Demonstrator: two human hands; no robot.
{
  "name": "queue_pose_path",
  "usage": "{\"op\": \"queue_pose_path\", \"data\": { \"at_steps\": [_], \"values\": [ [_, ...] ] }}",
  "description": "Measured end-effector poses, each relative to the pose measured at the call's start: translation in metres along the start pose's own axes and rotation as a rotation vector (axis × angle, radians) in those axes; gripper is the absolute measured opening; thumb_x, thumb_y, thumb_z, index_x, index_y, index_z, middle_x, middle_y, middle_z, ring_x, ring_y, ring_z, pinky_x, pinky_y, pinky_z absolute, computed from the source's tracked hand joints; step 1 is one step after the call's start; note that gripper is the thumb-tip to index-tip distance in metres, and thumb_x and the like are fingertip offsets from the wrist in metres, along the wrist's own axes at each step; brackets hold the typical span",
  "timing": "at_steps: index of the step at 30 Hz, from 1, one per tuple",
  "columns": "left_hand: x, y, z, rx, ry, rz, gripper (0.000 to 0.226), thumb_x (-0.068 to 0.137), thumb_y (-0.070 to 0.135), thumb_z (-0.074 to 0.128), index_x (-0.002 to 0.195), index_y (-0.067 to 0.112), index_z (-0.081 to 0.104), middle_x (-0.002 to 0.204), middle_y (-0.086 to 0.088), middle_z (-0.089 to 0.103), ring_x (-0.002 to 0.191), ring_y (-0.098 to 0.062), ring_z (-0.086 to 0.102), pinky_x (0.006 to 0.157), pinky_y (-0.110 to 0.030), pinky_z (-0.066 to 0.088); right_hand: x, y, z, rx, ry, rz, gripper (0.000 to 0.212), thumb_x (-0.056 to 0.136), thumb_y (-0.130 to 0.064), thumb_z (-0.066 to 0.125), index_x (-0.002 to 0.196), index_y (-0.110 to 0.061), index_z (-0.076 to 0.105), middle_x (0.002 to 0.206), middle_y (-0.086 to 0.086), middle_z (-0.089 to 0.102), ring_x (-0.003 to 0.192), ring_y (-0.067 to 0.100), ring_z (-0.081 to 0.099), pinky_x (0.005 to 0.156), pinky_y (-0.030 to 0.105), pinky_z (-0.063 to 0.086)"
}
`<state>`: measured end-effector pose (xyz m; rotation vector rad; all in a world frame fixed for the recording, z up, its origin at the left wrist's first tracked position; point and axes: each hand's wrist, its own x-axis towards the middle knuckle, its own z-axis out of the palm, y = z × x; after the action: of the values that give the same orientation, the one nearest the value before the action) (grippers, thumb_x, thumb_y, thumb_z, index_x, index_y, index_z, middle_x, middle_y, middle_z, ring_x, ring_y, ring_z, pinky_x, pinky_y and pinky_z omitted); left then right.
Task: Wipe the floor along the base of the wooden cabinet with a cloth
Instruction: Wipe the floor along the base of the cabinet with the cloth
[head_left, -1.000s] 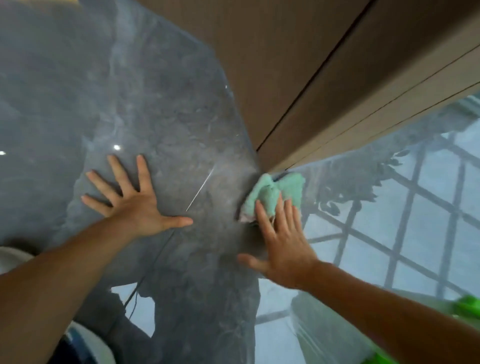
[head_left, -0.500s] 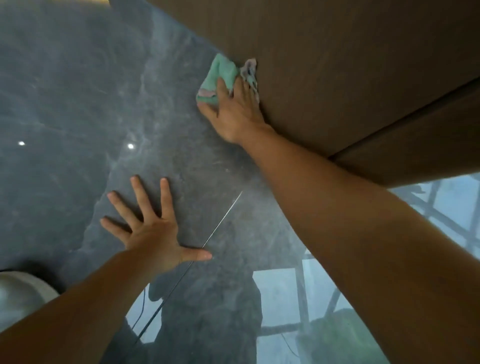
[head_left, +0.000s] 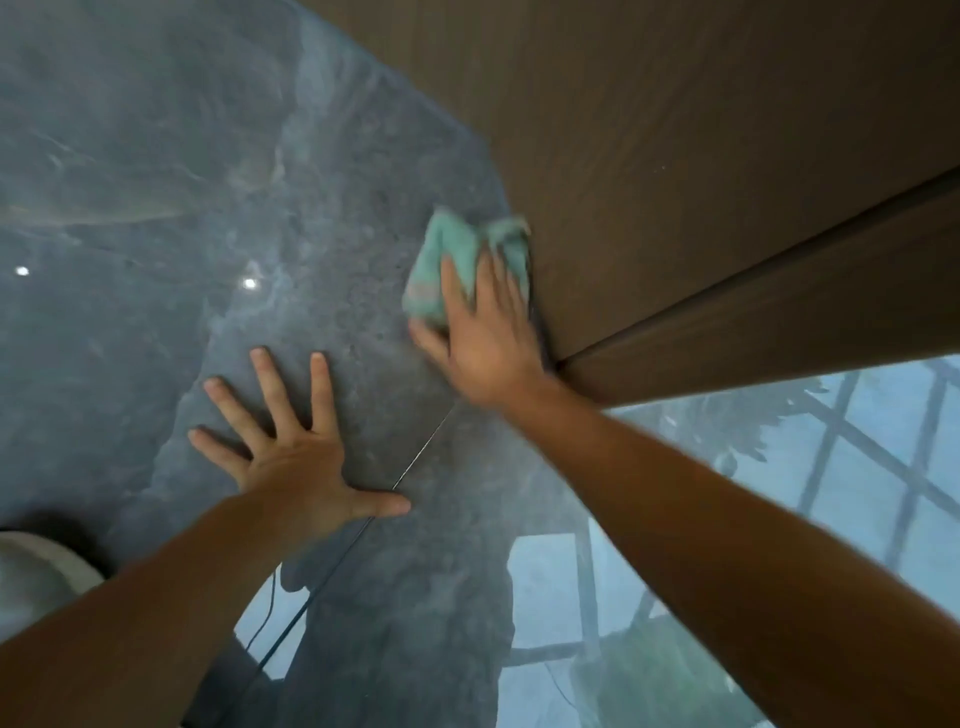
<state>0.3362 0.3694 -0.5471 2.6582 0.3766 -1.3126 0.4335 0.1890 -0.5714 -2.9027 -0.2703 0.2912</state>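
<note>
A crumpled green cloth (head_left: 451, 262) lies on the glossy grey stone floor (head_left: 182, 218), pressed right against the base of the brown wooden cabinet (head_left: 675, 171). My right hand (head_left: 485, 338) lies flat on top of the cloth, fingers spread over it, blurred by motion. The hand covers the cloth's near half. My left hand (head_left: 291, 447) rests flat on the floor to the left, fingers splayed, holding nothing.
A thin seam (head_left: 423, 452) runs across the floor between my hands. The cabinet has a dark panel gap (head_left: 753, 270) at the right. The floor mirrors a window grid (head_left: 857, 467) at the lower right. A pale rounded object (head_left: 31, 582) sits at the left edge.
My right hand swept the cloth far along the cabinet base half a second ago and has now drawn it back toward me. My left hand stayed planted.
</note>
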Motion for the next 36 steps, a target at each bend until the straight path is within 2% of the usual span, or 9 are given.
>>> {"op": "queue_pose_path", "data": {
  "at_steps": [3, 5, 9, 13, 16, 21, 26, 31, 36],
  "values": [
    [0.003, -0.003, 0.003, -0.019, 0.009, 0.039, 0.172, 0.004, 0.102, 0.042, 0.126, 0.034, -0.059, 0.131, -0.014, -0.068, 0.105, -0.048, -0.063, 0.105, -0.077, -0.012, 0.105, -0.009, -0.020, 0.082, -0.040, 0.210, 0.078, 0.095, -0.062, 0.029, 0.155, -0.015, 0.015, 0.159, 0.028, 0.010, 0.147, 0.040, 0.013, 0.118, 0.049, 0.018],
    [0.002, -0.004, 0.004, -0.030, 0.015, 0.050, 0.171, 0.006, 0.101, 0.043, 0.126, 0.035, -0.059, 0.132, -0.014, -0.067, 0.109, -0.050, -0.061, 0.105, -0.077, -0.013, 0.107, -0.018, -0.017, 0.067, -0.046, 0.216, 0.082, 0.093, -0.065, 0.032, 0.155, -0.014, 0.014, 0.160, 0.028, 0.009, 0.147, 0.039, 0.013, 0.118, 0.049, 0.018],
    [-0.003, 0.001, 0.000, -0.016, 0.028, 0.037, 0.171, 0.019, 0.098, 0.057, 0.130, 0.032, -0.057, 0.135, -0.016, -0.064, 0.131, -0.055, -0.046, 0.107, -0.077, -0.009, -0.022, 0.001, 0.007, 0.002, 0.011, 0.051, 0.090, 0.089, -0.068, 0.040, 0.156, -0.014, 0.012, 0.159, 0.029, 0.014, 0.148, 0.037, 0.014, 0.120, 0.047, 0.012],
    [-0.005, 0.003, -0.004, -0.005, 0.006, 0.023, 0.172, 0.020, 0.098, 0.059, 0.129, 0.032, -0.058, 0.130, -0.016, -0.068, 0.131, -0.056, -0.045, 0.108, -0.077, -0.008, -0.186, 0.026, 0.021, 0.023, -0.118, 0.012, 0.090, 0.088, -0.075, 0.030, 0.156, -0.023, 0.007, 0.162, 0.020, 0.010, 0.148, 0.037, 0.014, 0.119, 0.049, 0.012],
    [-0.005, 0.002, -0.007, 0.008, -0.014, 0.018, 0.172, 0.019, 0.098, 0.057, 0.127, 0.031, -0.059, 0.128, -0.016, -0.069, 0.131, -0.057, -0.045, 0.108, -0.077, -0.008, -0.224, 0.023, 0.025, -0.014, -0.193, 0.053, 0.093, 0.086, -0.079, 0.031, 0.156, -0.021, 0.009, 0.161, 0.016, 0.010, 0.147, 0.037, 0.009, 0.114, 0.052, 0.007],
    [-0.002, 0.003, -0.005, 0.033, 0.010, 0.013, 0.171, 0.020, 0.099, 0.056, 0.127, 0.031, -0.059, 0.125, -0.016, -0.070, 0.133, -0.057, -0.042, 0.109, -0.078, -0.006, -0.069, -0.001, 0.015, 0.014, -0.033, -0.099, 0.088, 0.087, -0.069, 0.044, 0.155, -0.018, 0.019, 0.158, 0.032, 0.013, 0.147, 0.043, 0.012, 0.120, 0.051, 0.013],
    [0.008, -0.003, 0.003, 0.042, 0.024, 0.027, 0.171, -0.001, 0.103, 0.034, 0.125, 0.036, -0.060, 0.125, -0.012, -0.071, 0.117, -0.052, -0.055, 0.107, -0.078, -0.008, 0.082, -0.012, -0.004, -0.015, -0.042, 0.171, 0.093, 0.082, -0.080, 0.031, 0.156, -0.026, 0.012, 0.161, 0.026, 0.006, 0.148, 0.040, 0.004, 0.120, 0.051, 0.006],
    [-0.001, 0.001, -0.002, 0.038, -0.016, -0.004, 0.169, -0.003, 0.100, 0.027, 0.125, 0.034, -0.060, 0.130, -0.014, -0.069, 0.133, -0.056, -0.043, 0.108, -0.078, -0.004, -0.053, -0.009, 0.015, -0.053, -0.057, -0.048, 0.096, 0.079, -0.081, 0.037, 0.155, -0.030, 0.009, 0.160, 0.028, 0.007, 0.147, 0.043, 0.003, 0.119, 0.058, 0.005],
    [0.002, -0.004, -0.004, 0.022, -0.032, -0.005, 0.171, -0.008, 0.101, 0.026, 0.125, 0.037, -0.060, 0.130, -0.012, -0.069, 0.108, -0.047, -0.062, 0.107, -0.078, -0.007, -0.221, 0.009, 0.027, -0.019, -0.249, -0.075, 0.092, 0.079, -0.083, 0.037, 0.154, -0.038, 0.011, 0.157, 0.030, 0.019, 0.144, 0.052, 0.013, 0.111, 0.069, 0.019]
  ]
}}
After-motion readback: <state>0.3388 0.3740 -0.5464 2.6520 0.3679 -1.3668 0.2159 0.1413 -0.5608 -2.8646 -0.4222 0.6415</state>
